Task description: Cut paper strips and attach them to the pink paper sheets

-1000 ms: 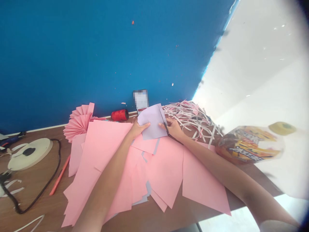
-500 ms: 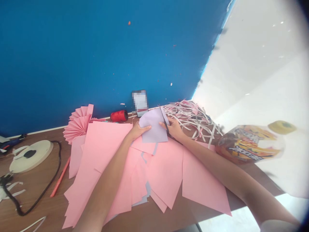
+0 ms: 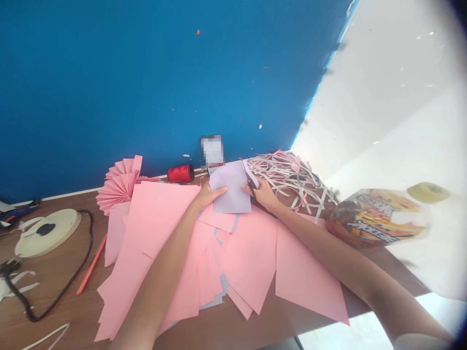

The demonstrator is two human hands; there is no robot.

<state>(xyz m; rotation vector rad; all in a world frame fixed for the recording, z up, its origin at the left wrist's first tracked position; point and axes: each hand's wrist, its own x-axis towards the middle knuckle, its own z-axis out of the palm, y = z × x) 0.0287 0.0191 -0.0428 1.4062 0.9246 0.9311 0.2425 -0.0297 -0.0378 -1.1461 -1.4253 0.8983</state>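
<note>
A lavender sheet of paper (image 3: 231,190) is held over the pink sheets on the table. My left hand (image 3: 208,195) grips its left edge, thumb on top. My right hand (image 3: 264,194) is closed on a pair of scissors (image 3: 251,187), whose handles are mostly hidden by the fingers. The blades lie along the right side of the lavender sheet. A narrow lavender strip (image 3: 251,174) stands off that edge, beside the right fingers; whether it is fully parted from the sheet I cannot tell.
Pink sheets (image 3: 251,257) spread under my arms. Shredded strips (image 3: 288,175) pile at the back right, near a bottle (image 3: 379,216). Along the left are a pleated pink fan (image 3: 118,187), a red thread spool (image 3: 181,173), a ribbon roll (image 3: 65,233), a black cable (image 3: 89,243) and a red pen (image 3: 92,265).
The narrow strip has come further away from the lavender sheet's right edge, bending toward my right hand. Both hands keep nearly the same place; the view has shifted slightly.
</note>
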